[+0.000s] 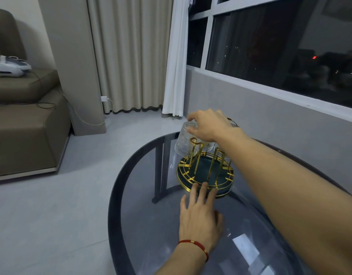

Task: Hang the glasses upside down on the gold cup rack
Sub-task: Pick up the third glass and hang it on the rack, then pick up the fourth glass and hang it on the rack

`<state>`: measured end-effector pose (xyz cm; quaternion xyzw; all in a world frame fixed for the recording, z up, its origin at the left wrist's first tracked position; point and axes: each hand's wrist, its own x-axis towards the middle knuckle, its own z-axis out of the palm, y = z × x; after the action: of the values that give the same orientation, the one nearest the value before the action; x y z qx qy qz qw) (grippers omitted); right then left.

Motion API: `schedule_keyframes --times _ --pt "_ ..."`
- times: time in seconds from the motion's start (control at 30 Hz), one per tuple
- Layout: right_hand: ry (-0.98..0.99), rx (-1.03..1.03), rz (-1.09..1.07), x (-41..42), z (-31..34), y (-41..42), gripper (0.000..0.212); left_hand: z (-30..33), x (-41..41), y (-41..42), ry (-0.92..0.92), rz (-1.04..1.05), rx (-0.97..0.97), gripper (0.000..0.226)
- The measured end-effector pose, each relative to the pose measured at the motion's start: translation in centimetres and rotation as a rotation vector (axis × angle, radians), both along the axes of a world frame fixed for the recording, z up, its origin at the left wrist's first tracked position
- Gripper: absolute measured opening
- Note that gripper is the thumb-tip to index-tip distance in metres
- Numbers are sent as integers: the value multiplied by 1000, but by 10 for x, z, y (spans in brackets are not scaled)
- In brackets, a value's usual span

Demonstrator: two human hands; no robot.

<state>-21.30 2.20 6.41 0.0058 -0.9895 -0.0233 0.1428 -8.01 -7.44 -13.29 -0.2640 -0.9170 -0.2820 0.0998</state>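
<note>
Lying flat on the glass table, palm down and fingers spread, the left hand grips nothing; its fingertips touch the near rim of the gold cup rack, and a red string bracelet circles its wrist. Above the rack, the right hand, its forearm stretched across from the right, grasps a ribbed clear glass by its upturned base. This inverted glass sits tilted over the rack's far-left gold prong.
</note>
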Motion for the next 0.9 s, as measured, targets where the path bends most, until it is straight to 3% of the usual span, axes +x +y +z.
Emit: schedule_keyframes --times 0.1,0.23,0.47,0.6,0.7,0.8,0.9 --pt "174 -157 64 31 -1 3 37 2 0 0 0 8 -19 63" --pt "426 -163 83 108 -32 5 35 4 2 1 7 9 -46 63" --pt "396 -224 69 258 -120 18 45 8 7 5 -14 32 -176 67" --pt "512 -325 -131 313 -150 60 46 12 21 14 -47 7 -158 62" --pt "662 -439 -274 337 -156 80 38 18 41 32 -29 -154 -122 60" --pt "767 -417 -331 344 -155 82 33 29 59 50 -76 -304 -9 62" --pt "822 -507 -523 346 -159 88 53 39 72 59 -132 -384 82 63"
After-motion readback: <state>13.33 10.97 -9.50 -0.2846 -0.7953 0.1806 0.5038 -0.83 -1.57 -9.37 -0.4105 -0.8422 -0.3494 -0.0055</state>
